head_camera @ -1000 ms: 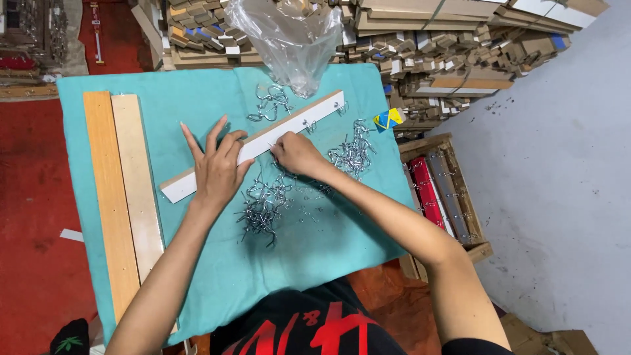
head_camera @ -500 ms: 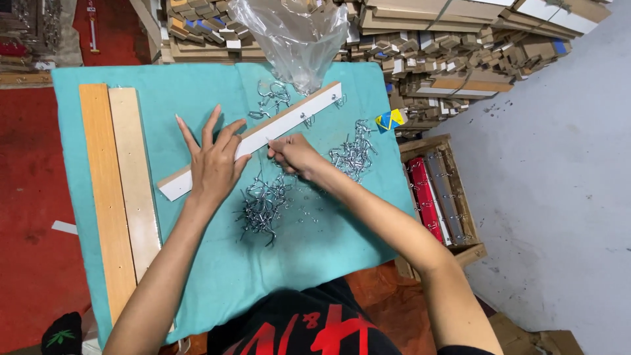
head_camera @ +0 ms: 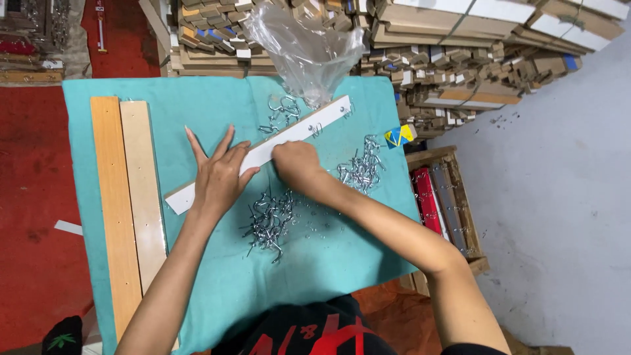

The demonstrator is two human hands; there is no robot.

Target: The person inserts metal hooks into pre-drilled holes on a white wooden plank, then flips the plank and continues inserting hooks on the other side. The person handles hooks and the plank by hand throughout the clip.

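Many stacked cardboard-coloured wooden pieces and flat boxes [head_camera: 460,52], some with blue or white ends, fill the floor along the top from 11 to 2 o'clock. A crumpled clear plastic bag [head_camera: 305,49] rests at 12 o'clock on the table's far edge. A small blue and yellow packet [head_camera: 399,137] lies at the table's 2 o'clock corner. A wooden crate [head_camera: 453,204] at 3 o'clock holds a red strip and grey slats.

A teal cloth [head_camera: 197,118] covers the table at centre. Two long wooden boards [head_camera: 128,210], one orange, one pale, lie side by side at 9 o'clock. A white strip [head_camera: 263,152] runs diagonally across the cloth, from 8 o'clock up to 1 o'clock. The left hand [head_camera: 220,174] lies flat on its lower part, fingers spread and straight, pressing it down. The right hand [head_camera: 296,164] is curled closed at the strip's near edge, just past its middle; what the fingertips pinch cannot be told. Piles of small silver metal hooks [head_camera: 269,220] lie at 6 o'clock below the hands, with others at 12 and 3 o'clock.

The floor is red at left and grey concrete at right.
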